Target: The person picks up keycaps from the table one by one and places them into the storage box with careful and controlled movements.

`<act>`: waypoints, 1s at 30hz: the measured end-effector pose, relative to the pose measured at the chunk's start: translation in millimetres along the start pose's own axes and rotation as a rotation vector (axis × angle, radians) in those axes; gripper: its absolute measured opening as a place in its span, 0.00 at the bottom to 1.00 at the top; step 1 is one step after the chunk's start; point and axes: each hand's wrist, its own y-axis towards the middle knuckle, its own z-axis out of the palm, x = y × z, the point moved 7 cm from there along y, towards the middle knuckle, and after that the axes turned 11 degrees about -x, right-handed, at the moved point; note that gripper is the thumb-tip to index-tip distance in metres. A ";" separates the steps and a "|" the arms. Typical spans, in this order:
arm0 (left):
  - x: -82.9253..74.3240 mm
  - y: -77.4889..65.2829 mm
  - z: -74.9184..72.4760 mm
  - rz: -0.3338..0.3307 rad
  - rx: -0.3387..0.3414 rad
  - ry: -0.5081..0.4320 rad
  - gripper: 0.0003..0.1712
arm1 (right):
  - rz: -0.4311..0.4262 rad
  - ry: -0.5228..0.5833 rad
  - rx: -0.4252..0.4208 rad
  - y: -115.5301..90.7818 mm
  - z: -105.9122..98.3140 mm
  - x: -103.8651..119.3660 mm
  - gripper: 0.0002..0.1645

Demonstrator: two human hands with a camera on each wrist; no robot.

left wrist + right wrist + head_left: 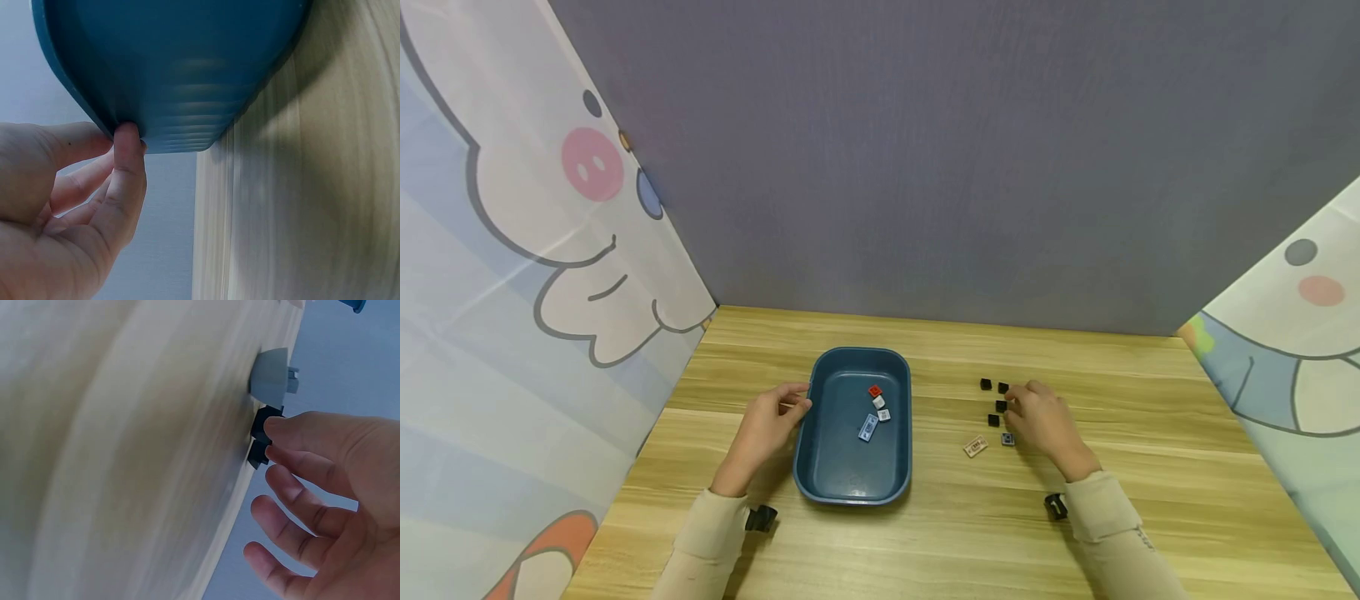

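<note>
My left hand (771,425) pinches the left rim of a blue tray (853,502) between thumb and fingertips, plain in the left wrist view. Inside the tray lie a red keycap (876,391), two white keycaps (883,415) and a long light-blue keycap (868,427). My right hand (1039,417) is at a loose group of several black keycaps (986,384) on the table. In the right wrist view its thumb overlaps one black keycap (259,428) and the index fingertip is right beside another, with a gap between the two tips; the other fingers are spread and slightly bent.
A grey-blue keycap (1007,439), stem upward, lies just below the black ones. A long beige keycap (975,447) lies between it and the tray. The wooden table (955,533) ends at a grey panel (925,167) behind; printed cloths (512,208) stand at both sides.
</note>
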 end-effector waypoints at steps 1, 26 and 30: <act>-0.1 0.0 -0.1 -0.001 0.000 0.001 0.16 | 0.006 -0.002 0.006 -0.2 0.6 -0.4 0.13; 0.8 -0.6 -1.7 0.006 -0.007 0.001 0.16 | -0.064 0.076 -0.081 16.8 -14.2 33.0 0.14; 1.9 -1.0 -1.6 0.002 -0.005 0.003 0.16 | -0.108 0.093 -0.095 23.2 -18.7 52.4 0.14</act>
